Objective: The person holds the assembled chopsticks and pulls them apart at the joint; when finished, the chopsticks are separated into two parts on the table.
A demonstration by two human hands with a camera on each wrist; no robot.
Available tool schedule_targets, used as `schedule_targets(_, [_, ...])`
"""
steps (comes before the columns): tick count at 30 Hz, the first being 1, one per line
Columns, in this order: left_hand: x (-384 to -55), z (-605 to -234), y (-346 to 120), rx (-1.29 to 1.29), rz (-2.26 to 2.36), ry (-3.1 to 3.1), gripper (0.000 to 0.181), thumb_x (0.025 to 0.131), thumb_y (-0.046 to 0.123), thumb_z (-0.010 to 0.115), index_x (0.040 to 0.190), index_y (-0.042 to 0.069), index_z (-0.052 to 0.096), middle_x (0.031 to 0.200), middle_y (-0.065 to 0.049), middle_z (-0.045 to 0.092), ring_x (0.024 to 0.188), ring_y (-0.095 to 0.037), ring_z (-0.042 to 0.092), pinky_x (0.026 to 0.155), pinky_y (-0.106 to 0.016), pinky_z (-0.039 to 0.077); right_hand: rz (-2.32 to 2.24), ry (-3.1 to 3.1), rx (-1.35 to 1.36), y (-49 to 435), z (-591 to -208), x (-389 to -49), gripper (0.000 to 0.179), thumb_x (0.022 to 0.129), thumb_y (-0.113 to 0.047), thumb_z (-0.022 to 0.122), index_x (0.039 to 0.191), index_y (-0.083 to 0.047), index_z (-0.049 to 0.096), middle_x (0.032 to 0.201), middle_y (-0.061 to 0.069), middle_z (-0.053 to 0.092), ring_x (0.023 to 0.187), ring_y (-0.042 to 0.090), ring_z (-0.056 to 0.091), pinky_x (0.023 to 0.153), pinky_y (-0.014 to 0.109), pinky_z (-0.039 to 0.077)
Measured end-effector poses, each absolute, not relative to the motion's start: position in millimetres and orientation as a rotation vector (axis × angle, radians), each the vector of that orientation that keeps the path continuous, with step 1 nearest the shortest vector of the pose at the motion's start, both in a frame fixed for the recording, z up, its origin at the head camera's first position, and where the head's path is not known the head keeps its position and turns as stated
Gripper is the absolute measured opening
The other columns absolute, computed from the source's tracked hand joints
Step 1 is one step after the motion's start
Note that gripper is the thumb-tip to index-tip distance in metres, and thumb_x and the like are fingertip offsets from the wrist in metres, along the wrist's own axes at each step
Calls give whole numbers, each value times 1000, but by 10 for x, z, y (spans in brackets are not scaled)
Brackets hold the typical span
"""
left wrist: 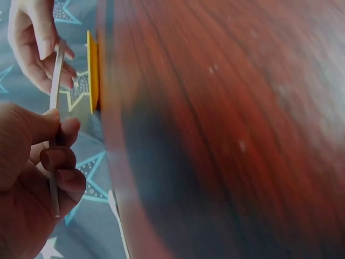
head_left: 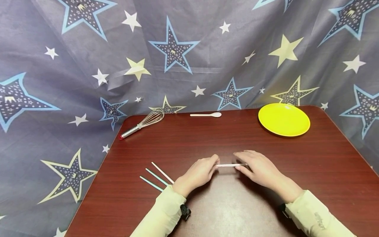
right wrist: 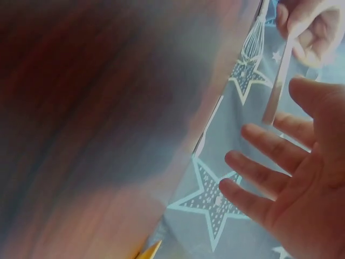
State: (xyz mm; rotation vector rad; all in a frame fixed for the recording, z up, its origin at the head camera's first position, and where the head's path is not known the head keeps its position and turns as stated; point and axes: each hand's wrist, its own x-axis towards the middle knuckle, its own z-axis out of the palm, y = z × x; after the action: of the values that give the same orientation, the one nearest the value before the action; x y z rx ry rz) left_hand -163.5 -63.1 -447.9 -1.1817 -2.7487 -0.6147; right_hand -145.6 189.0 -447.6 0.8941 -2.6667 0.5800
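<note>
Between thumb and curled fingers, my left hand (head_left: 199, 172) grips a thin white stick (head_left: 226, 165), held roughly level above the table. In the left wrist view the stick (left wrist: 56, 83) runs through the fist, its lower end showing below the fingers. My right hand (head_left: 262, 169) is around the stick's other end. As the right wrist view shows, its fingers (right wrist: 277, 148) are spread, with the stick's free end (right wrist: 274, 102) between thumb and fingers, not clasped. Beside my left wrist lie a whitish stick (head_left: 162, 172) and two light blue sticks (head_left: 157, 176), partly hidden by the forearm.
A whisk (head_left: 145, 123) with a red-tipped handle lies at the back left of the dark red wooden table (head_left: 189, 141). A white spoon (head_left: 205, 115) lies along the back edge, and a yellow plate (head_left: 284, 119) sits at the back right. Behind hangs a star-patterned curtain (head_left: 189, 85).
</note>
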Motion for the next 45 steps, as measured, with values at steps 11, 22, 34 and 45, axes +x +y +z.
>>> schedule_targets(11, [-1636, -4473, -463, -1206, -609, -2759, 9, 97, 17, 60, 102, 15, 54, 85, 6, 62, 74, -7, 58, 64, -26, 47, 532, -2641, 961, 1654, -4474, -1424, 17, 86, -24, 74, 89, -14, 61, 73, -9, 53, 64, 11, 52, 61, 33, 46])
schedule_targets(22, [-1617, -4482, -423, -1206, -564, -2784, 5, 98, 18, 57, 98, 17, 62, 83, 8, 62, 75, -9, 60, 65, -27, 48, 447, -2618, 957, 1602, -4501, -1422, 29, 85, -21, 74, 73, -20, 47, 63, -13, 42, 52, 9, 41, 47, 30, 39])
schedule_targets(34, [-1624, -4514, -449, -1261, -516, -2687, 9, 91, 12, 63, 86, 19, 66, 78, 10, 61, 66, -8, 56, 56, -27, 46, 443, -2642, 994, 1634, -4499, -1435, 30, 88, -23, 69, 72, -21, 44, 56, -13, 34, 47, 11, 40, 43, 31, 35])
schedule_targets(45, [-1645, -4505, -489, -1343, -626, -2649, 12, 93, 11, 62, 97, 18, 71, 90, 9, 69, 81, -7, 65, 71, -25, 51, 504, -2625, 1072, 1660, -4465, -1443, 30, 89, -21, 69, 72, -21, 45, 56, -14, 31, 47, 7, 35, 45, 28, 35])
